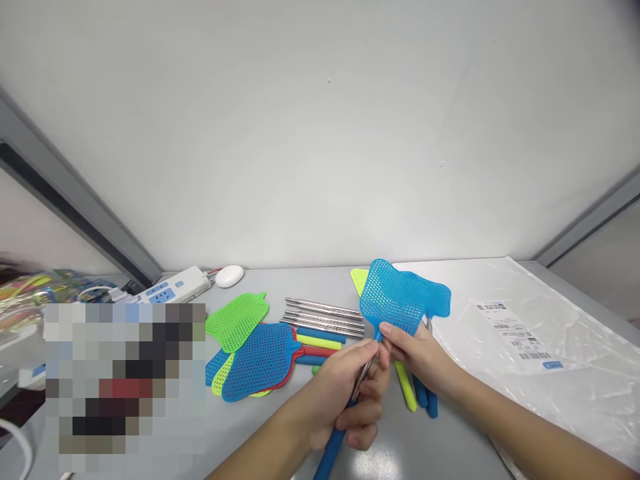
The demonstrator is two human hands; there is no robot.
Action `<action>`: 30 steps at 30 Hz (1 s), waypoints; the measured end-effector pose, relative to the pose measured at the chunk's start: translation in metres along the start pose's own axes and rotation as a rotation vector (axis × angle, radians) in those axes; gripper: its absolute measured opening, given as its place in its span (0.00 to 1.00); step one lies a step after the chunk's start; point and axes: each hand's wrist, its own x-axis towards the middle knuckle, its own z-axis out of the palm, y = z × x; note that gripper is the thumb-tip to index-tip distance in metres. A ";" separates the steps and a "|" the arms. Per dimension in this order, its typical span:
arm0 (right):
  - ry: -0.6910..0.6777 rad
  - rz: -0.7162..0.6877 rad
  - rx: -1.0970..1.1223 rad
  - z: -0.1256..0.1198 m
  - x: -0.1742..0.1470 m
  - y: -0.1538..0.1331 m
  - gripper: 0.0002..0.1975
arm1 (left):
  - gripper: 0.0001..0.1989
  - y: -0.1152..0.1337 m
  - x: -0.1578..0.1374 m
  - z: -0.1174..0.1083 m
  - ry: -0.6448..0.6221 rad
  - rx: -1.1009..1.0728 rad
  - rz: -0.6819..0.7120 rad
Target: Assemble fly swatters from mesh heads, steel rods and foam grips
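A blue fly swatter [387,297] is between my hands, its mesh head up and its metal rod and blue grip slanting down toward me. My left hand [350,393] is closed around the rod, with the thumb near the neck. The fingers of my right hand [415,350] pinch the lower part of the mesh head. Behind them lie another blue swatter [440,300] and a yellow swatter [359,277], partly hidden. To the left are loose mesh heads: a green head [239,321] and a blue head [260,363] over red and yellow ones.
Several metal rods [323,313] lie behind my left hand, beside blue and yellow grips [320,341]. A white plastic mailer [555,333] covers the right side. At the left are a power strip [175,285], a white oval object [229,276] and a blurred-out patch.
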 end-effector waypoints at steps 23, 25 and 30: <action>-0.031 0.049 0.085 0.000 0.002 0.001 0.20 | 0.17 -0.008 0.004 0.001 0.039 0.073 -0.014; -0.007 0.048 0.095 0.002 0.002 0.001 0.21 | 0.17 -0.007 0.004 0.001 0.050 0.086 -0.022; 0.055 0.022 0.071 -0.002 0.003 0.002 0.22 | 0.15 -0.006 0.005 -0.001 0.065 0.122 -0.003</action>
